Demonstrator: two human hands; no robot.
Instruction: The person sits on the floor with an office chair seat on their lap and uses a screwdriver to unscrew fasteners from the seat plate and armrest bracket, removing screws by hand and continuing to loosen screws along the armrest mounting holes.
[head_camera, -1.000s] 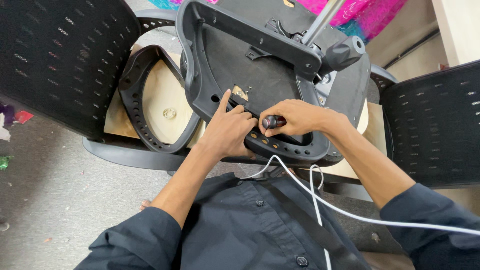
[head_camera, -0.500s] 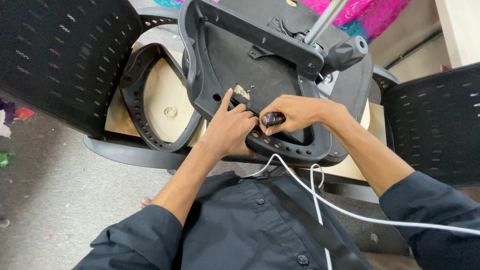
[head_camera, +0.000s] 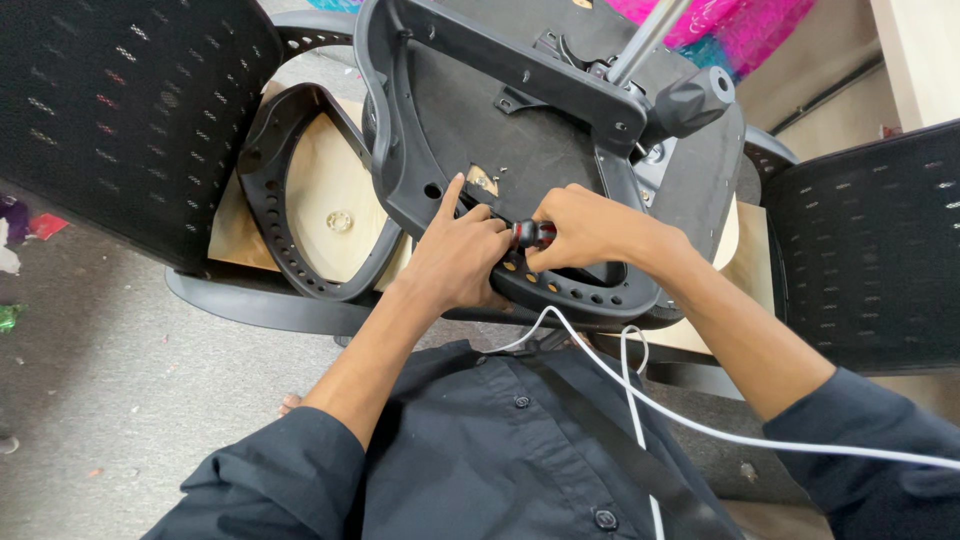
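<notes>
An upturned black office chair seat (head_camera: 520, 160) lies in front of me, its underside up, with a black plastic frame (head_camera: 590, 295) along the near edge. My right hand (head_camera: 580, 225) is closed around a small dark-handled tool (head_camera: 530, 234) pressed against the frame. My left hand (head_camera: 455, 250) rests on the frame beside the tool, index finger stretched up along the seat's underside. A metal gas-lift column (head_camera: 650, 40) and a black knob (head_camera: 695, 100) stick out at the seat's far right.
A second black frame (head_camera: 270, 210) lies on a light wooden seat board (head_camera: 330, 210) to the left. Black mesh chair backs stand at the left (head_camera: 120, 110) and right (head_camera: 870, 250). A white cable (head_camera: 640, 400) hangs over my dark shirt. Grey floor is at lower left.
My left index finger has straightened up along the seat. Both hands stay at the same spot on the frame, the right still on the tool.
</notes>
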